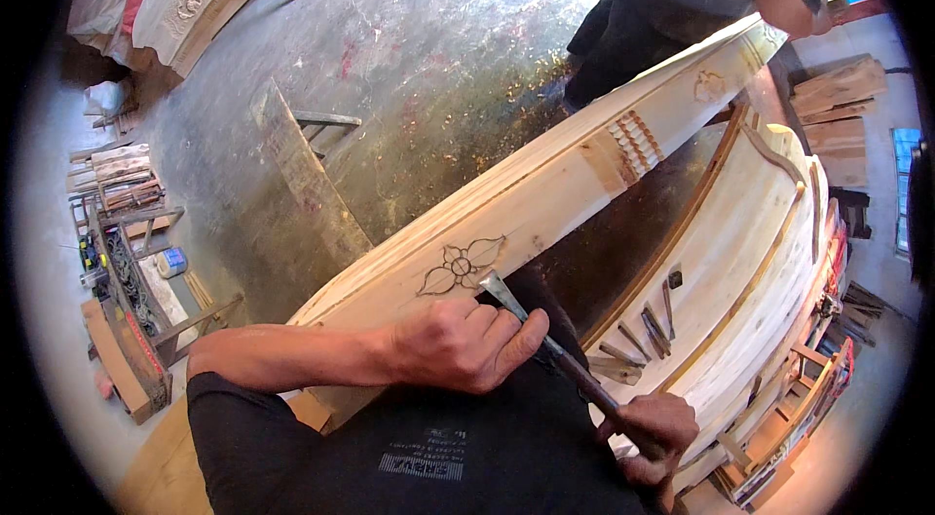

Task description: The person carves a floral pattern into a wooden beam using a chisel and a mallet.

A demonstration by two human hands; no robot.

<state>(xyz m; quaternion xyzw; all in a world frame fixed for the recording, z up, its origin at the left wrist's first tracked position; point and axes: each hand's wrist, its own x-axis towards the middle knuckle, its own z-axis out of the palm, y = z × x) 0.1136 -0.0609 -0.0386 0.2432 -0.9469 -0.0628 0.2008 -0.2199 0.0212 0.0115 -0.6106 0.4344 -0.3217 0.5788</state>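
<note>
The left hand (467, 344) is wrapped around a chisel (577, 375) near its flared metal end; the right hand (654, 432) clasps its dark handle; the metal end sits beside a dark-outlined flower (461, 266) on a pale wooden beam (560, 213).

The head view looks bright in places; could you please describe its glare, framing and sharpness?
Head view: white glare washes out the floor near the top; black corners frame the rounded fisheye picture; the chisel-like tool and flower pattern look reasonably sharp.
</note>
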